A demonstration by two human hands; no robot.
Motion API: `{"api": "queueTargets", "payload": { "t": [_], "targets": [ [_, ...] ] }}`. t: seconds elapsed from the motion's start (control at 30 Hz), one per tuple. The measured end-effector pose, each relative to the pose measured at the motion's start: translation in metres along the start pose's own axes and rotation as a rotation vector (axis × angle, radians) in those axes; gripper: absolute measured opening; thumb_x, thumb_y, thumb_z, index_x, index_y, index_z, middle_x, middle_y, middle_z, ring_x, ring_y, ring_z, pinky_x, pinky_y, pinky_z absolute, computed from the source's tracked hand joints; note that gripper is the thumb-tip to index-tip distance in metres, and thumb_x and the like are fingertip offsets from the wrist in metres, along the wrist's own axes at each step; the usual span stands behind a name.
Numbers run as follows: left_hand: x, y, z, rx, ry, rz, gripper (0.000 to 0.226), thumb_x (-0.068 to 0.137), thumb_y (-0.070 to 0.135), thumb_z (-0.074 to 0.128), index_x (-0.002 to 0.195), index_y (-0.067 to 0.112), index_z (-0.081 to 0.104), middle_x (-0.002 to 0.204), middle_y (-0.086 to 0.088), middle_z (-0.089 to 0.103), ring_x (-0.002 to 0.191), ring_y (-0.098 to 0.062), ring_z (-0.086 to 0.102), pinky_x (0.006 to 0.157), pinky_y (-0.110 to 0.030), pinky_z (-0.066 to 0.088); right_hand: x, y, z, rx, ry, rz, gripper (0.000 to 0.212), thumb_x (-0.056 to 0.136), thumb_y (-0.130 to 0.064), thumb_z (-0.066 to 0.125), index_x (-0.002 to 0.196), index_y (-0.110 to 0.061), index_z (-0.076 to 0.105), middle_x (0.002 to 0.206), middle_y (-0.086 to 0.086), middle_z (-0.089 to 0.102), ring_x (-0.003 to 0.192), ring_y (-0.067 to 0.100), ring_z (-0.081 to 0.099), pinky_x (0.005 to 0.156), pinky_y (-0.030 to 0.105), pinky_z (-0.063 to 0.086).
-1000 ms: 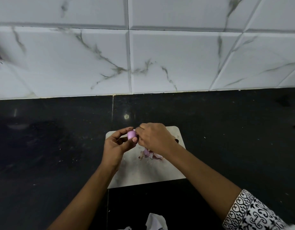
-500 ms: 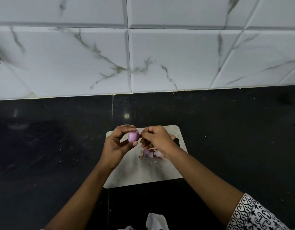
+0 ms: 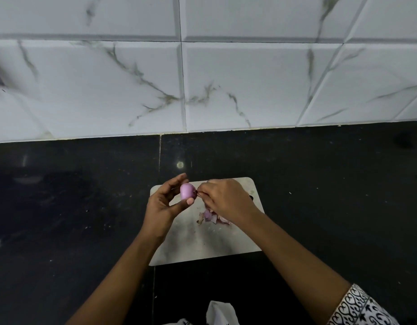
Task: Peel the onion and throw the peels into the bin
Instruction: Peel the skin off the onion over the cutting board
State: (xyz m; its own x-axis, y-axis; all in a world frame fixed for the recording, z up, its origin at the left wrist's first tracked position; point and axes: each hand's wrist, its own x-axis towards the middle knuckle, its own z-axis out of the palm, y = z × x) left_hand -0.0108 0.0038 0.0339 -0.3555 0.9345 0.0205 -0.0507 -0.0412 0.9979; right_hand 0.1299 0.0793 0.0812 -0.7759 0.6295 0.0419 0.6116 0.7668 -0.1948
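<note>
Over the cutting board (image 3: 202, 245), the grip of the left hand (image 3: 163, 207) pinches the purple onion (image 3: 187, 190) while that of the right hand (image 3: 226, 198) pinches skin (image 3: 196, 192) at its end.

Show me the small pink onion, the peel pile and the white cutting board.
small pink onion (image 3: 187, 190), head view, middle.
peel pile (image 3: 209, 216), head view, middle.
white cutting board (image 3: 202, 245), head view, bare surface.

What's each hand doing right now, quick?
Left hand: holds the small smooth purple onion.
Right hand: pinches a thin dark peel scrap at the onion's end.
</note>
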Motion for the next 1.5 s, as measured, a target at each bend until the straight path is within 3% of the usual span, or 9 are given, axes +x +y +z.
{"api": "queueTargets", "payload": {
  "t": [0.1, 0.3, 0.7, 0.97, 1.07, 1.17, 1.23, 1.37, 1.5],
  "targets": [
    [0.0, 0.001, -0.003, -0.037, -0.051, -0.056, 0.045, 0.073, 0.008, 0.071, 0.114, 0.025, 0.062, 0.117, 0.008, 0.066, 0.111, -0.009, 0.062, 0.093, -0.025, 0.051, 0.004, -0.003, -0.004, -0.118, -0.122, -0.025, 0.028, 0.091, -0.025, 0.057, 0.115, -0.012, 0.053, 0.104, 0.006, 0.063, 0.088, 0.021, 0.06, 0.076, 0.029, 0.044],
    [0.01, 0.003, -0.003, -0.086, -0.146, -0.209, 0.028, 0.086, 0.009, 0.059, 0.113, 0.013, 0.064, 0.106, -0.002, 0.071, 0.099, -0.018, 0.068, 0.08, -0.026, 0.056, -0.002, -0.01, 0.002, -0.018, 0.02, -0.003, 0.03, 0.099, -0.026, 0.037, 0.118, -0.009, 0.053, 0.106, 0.01, 0.063, 0.092, 0.022, 0.059, 0.076, 0.028, 0.041],
    [0.019, 0.009, -0.013, 0.209, -0.27, 0.019, 0.032, 0.076, 0.008, 0.07, 0.107, 0.012, 0.066, 0.111, -0.005, 0.068, 0.106, -0.02, 0.064, 0.089, -0.034, 0.054, -0.001, 0.004, 0.024, 0.253, 0.121, 0.059, 0.023, 0.086, -0.026, 0.057, 0.082, -0.006, 0.066, 0.069, 0.01, 0.066, 0.059, 0.013, 0.048, 0.058, 0.024, 0.033],
    [0.017, 0.006, -0.012, 0.046, -0.279, 0.053, 0.033, 0.075, -0.009, 0.066, 0.093, 0.018, 0.068, 0.111, 0.002, 0.067, 0.111, -0.018, 0.061, 0.086, -0.034, 0.055, 0.007, -0.006, 0.013, 1.183, -0.029, 0.674, 0.035, 0.088, -0.017, 0.05, 0.053, -0.012, 0.054, 0.048, 0.003, 0.05, 0.044, 0.012, 0.043, 0.05, 0.027, 0.037],
    [0.016, 0.003, -0.012, -0.135, -0.266, 0.042, 0.034, 0.064, 0.006, 0.078, 0.091, 0.025, 0.07, 0.111, 0.003, 0.068, 0.107, -0.02, 0.063, 0.083, -0.03, 0.054, 0.007, -0.007, 0.008, 1.663, -0.202, 0.868, 0.032, 0.085, -0.014, 0.042, 0.054, -0.01, 0.049, 0.041, 0.0, 0.044, 0.036, 0.008, 0.031, 0.039, 0.019, 0.026],
    [0.015, -0.001, -0.011, -0.304, -0.251, 0.024, 0.046, 0.058, 0.023, 0.086, 0.1, 0.019, 0.067, 0.111, -0.003, 0.068, 0.106, -0.021, 0.062, 0.085, -0.03, 0.053, 0.003, -0.007, 0.007, 1.893, -0.281, 0.861, 0.031, 0.085, -0.015, 0.041, 0.055, -0.012, 0.05, 0.043, -0.003, 0.041, 0.037, 0.006, 0.031, 0.038, 0.016, 0.026],
    [0.014, -0.003, -0.01, -0.341, -0.226, -0.004, 0.057, 0.057, 0.028, 0.088, 0.106, 0.014, 0.065, 0.111, -0.006, 0.068, 0.107, -0.021, 0.063, 0.084, -0.029, 0.053, -0.001, -0.008, 0.005, 1.767, -0.247, 0.826, 0.03, 0.087, -0.016, 0.045, 0.06, -0.011, 0.056, 0.048, -0.001, 0.048, 0.041, 0.008, 0.039, 0.044, 0.019, 0.032],
    [0.012, -0.005, -0.011, -0.323, -0.162, -0.049, 0.063, 0.053, 0.036, 0.089, 0.11, 0.019, 0.067, 0.112, -0.007, 0.069, 0.107, -0.022, 0.064, 0.084, -0.026, 0.053, -0.009, -0.002, 0.004, 0.985, 0.078, 0.529, 0.014, 0.089, -0.028, 0.058, 0.091, -0.015, 0.066, 0.075, -0.002, 0.067, 0.061, 0.008, 0.062, 0.058, 0.021, 0.052],
    [0.013, -0.003, -0.007, -0.264, -0.143, -0.066, 0.073, 0.051, 0.043, 0.088, 0.115, 0.016, 0.063, 0.113, -0.006, 0.07, 0.108, -0.022, 0.064, 0.088, -0.028, 0.053, -0.014, -0.006, 0.004, 0.419, 0.208, 0.213, 0.025, 0.089, -0.028, 0.059, 0.11, -0.017, 0.065, 0.1, 0.001, 0.07, 0.088, 0.013, 0.064, 0.077, 0.016, 0.044]
  ]
}}
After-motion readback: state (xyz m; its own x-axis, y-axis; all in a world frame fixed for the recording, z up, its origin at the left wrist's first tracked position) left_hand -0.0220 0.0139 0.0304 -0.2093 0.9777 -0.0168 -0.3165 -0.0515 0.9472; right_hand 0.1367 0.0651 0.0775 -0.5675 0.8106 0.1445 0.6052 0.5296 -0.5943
